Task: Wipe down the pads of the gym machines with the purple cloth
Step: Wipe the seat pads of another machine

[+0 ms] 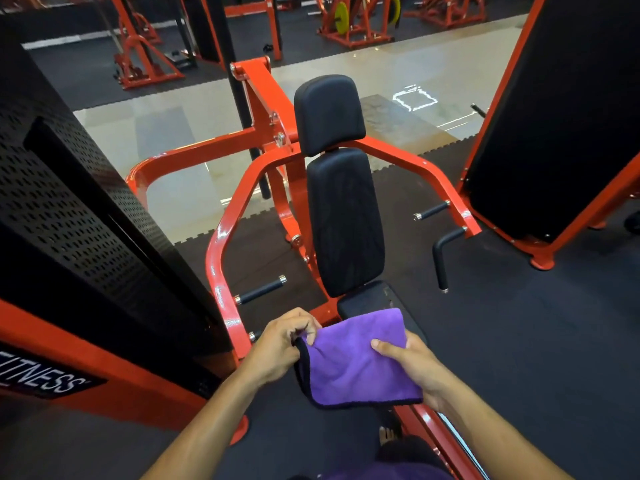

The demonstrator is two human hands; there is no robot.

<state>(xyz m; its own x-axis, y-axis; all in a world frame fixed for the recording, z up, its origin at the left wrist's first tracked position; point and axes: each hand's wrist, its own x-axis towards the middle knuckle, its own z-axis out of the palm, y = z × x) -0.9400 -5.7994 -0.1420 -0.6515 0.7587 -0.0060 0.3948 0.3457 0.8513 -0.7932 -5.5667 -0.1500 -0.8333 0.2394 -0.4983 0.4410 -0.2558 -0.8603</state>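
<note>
Fingers of the left hand (277, 344) curl to pinch the black-trimmed corner of a folded purple cloth (356, 362), while the right hand (412, 365) supports the cloth's opposite edge, thumb pressed on top. Just beyond the fingertips lies the black seat pad (377, 299) of a red chest-press machine (225, 237), its back pad (346, 220) and headrest pad (329, 112) rising behind.
</note>
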